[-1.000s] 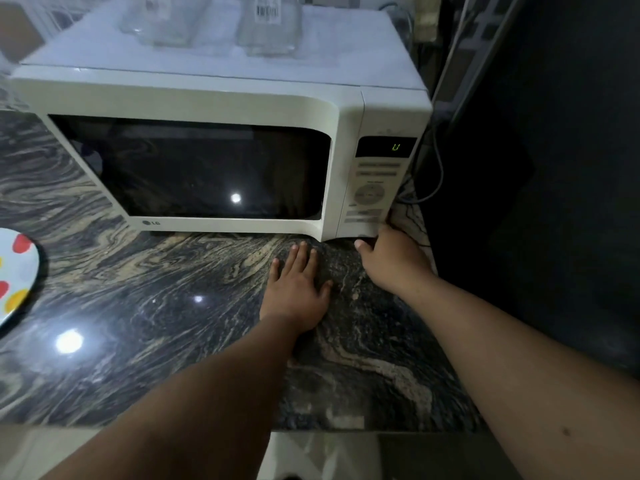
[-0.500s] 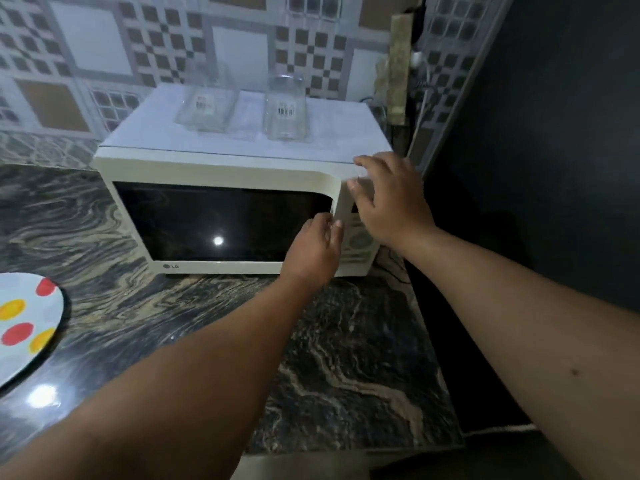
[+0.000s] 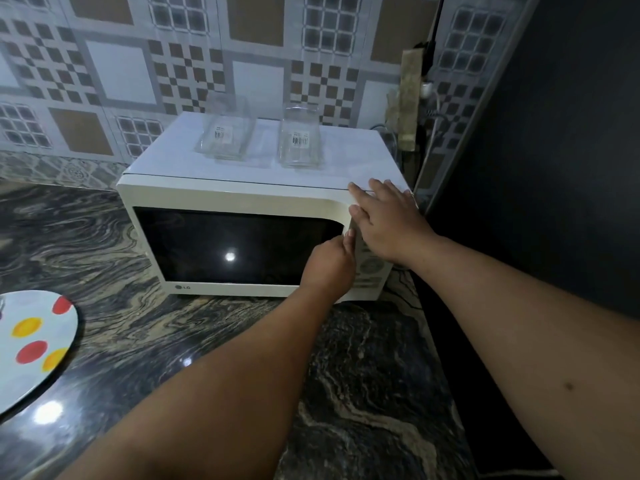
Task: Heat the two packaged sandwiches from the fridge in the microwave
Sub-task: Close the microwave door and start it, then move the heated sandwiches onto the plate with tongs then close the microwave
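Observation:
A white microwave (image 3: pixel 242 195) stands on the dark marbled counter (image 3: pixel 363 393) with its dark-windowed door closed. My left hand (image 3: pixel 329 265) has its fingers curled at the door's right edge, gripping it beside the control panel. My right hand (image 3: pixel 388 220) lies flat with straight fingers against the microwave's upper right front corner, covering the display. No sandwich shows in view; the window is too dark to see inside.
Two clear glass jars (image 3: pixel 299 136) with barcode labels stand upside down on the microwave's top. A white plate (image 3: pixel 31 344) with red and yellow dots lies at the left edge. A dark wall (image 3: pixel 554 168) rises right of the microwave, with cables behind.
My view has pulled back and up from the microwave. My left hand rose from the counter to the door edge. My right hand went from the lower right corner up to the top right corner.

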